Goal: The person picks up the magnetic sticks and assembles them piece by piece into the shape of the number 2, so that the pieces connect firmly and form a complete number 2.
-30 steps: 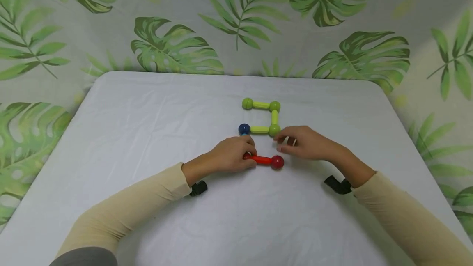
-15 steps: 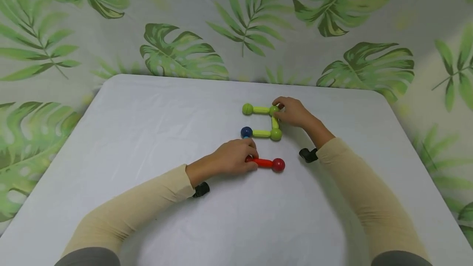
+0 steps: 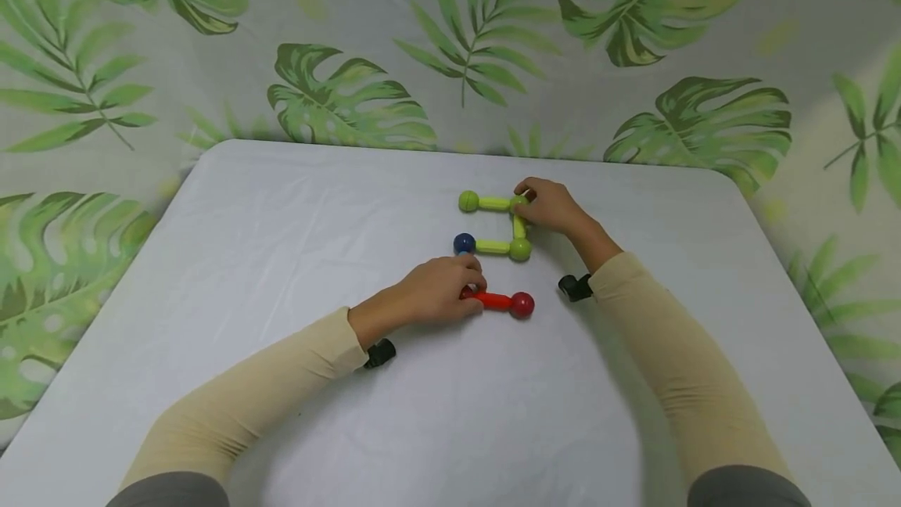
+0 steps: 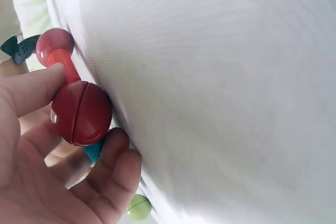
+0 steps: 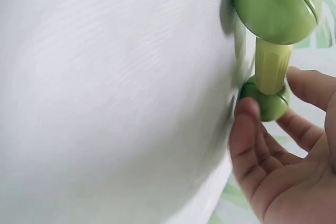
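Magnetic balls and rods lie linked on the white table. My left hand [image 3: 439,288] grips the near-left red ball [image 4: 81,114], its thumb along the red rod [image 3: 495,301] that leads to another red ball [image 3: 522,305]. From the held ball a blue rod [image 4: 94,153], mostly hidden by my fingers, runs to the dark blue ball [image 3: 464,244]. My right hand [image 3: 552,206] pinches the far-right green ball [image 5: 268,106] between thumb and fingers. Yellow-green rods [image 3: 493,246] join it to a nearer green ball [image 3: 519,249] and a far-left green ball [image 3: 468,201].
The white tabletop [image 3: 317,202] reaches back to a leaf-patterned cloth [image 3: 464,37]. Black wrist cameras [image 3: 381,354] hang under both forearms, close to the table.
My right hand has moved away from beside the nearer green ball, up to the far-right green ball, and taken hold of it. My left hand keeps its grip on the red ball.
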{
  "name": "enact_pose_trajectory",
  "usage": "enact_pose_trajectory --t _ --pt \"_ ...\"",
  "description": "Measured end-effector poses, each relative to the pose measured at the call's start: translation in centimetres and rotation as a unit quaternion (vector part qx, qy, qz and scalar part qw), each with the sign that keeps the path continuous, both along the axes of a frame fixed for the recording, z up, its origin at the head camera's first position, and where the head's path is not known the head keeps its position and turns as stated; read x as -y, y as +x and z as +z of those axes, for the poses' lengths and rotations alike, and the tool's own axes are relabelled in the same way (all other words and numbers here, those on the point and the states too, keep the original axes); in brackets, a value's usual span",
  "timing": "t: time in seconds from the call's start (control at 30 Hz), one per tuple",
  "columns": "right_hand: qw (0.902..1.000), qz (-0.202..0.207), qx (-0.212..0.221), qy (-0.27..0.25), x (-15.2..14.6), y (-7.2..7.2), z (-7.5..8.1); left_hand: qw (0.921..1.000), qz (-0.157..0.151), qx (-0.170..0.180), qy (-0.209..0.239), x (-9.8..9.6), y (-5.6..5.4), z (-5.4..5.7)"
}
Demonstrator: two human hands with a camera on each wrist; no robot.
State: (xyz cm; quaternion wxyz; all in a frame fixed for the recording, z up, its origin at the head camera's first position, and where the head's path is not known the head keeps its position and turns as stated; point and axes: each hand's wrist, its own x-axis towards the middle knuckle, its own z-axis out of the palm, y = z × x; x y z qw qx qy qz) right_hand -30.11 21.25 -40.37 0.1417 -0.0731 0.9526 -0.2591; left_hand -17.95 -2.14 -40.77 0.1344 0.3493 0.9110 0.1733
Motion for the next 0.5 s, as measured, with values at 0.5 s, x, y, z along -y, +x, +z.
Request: enact_pose_trajectory --t 0.5 --pt "0.9864 0.090 -0.136 0.021 -6.6 10.6 5.1 0.9997 0.014 -0.021 -0.006 1.3 1.1 0.5"
